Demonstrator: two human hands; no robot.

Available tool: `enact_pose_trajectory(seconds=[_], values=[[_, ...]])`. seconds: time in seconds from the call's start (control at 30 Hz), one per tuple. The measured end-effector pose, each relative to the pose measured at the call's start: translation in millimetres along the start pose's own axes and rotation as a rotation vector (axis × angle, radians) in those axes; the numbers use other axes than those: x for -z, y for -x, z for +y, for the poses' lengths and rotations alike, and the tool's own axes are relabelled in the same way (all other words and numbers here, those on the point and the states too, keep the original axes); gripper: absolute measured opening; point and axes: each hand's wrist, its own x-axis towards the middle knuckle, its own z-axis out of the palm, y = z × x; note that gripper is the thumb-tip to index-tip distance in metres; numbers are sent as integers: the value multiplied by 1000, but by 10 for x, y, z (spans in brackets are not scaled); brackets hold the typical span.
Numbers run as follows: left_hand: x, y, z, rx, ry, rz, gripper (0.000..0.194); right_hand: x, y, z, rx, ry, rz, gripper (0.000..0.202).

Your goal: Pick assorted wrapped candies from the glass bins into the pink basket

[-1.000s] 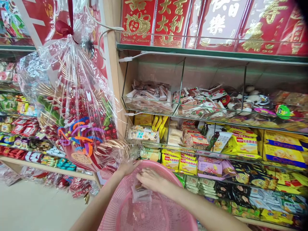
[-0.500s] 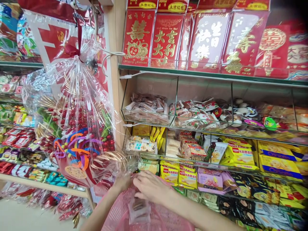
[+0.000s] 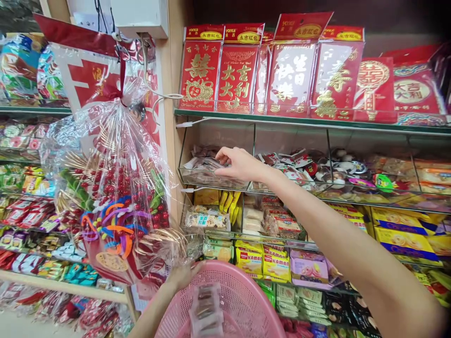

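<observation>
My left hand (image 3: 185, 274) grips the rim of a pink plastic basket (image 3: 259, 293) at its left side, partly behind cellophane. Inside the basket lie several small clear packets (image 3: 207, 307) with brown contents. My right hand (image 3: 237, 164) reaches up to the left bin of the upper snack shelf, its thumb and fingers apart, holding nothing. Just under and beside its fingertips is a pile of clear-wrapped packets (image 3: 200, 164). Whether the fingertips touch them I cannot tell.
A cellophane-wrapped bouquet (image 3: 116, 197) hangs at left, close to my left hand. Glass dividers and shelf fronts edge the bins. Red envelopes (image 3: 202, 70) stand on the shelf above. Yellow KAMAN packs (image 3: 276, 260) and other snacks fill lower shelves.
My right hand has moved from above the basket up to the bin of clear packets. Packets that hung by my hands now lie in the basket. My left hand remains at its rim.
</observation>
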Motion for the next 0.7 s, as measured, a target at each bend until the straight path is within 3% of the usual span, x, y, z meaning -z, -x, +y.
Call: enact_pose_trajectory(seconds=[0.13,0.47,0.7], values=[[30,3,24,10,-18,-12,60,-86,26,90,-17,-65,-95,40],[47,-4,39,-13,-50,-9,61,-131,34,116,3,-85,-106,42],[48,-9,37,-7,-37,3,55,-17,56,102,56,-182,-158,26]])
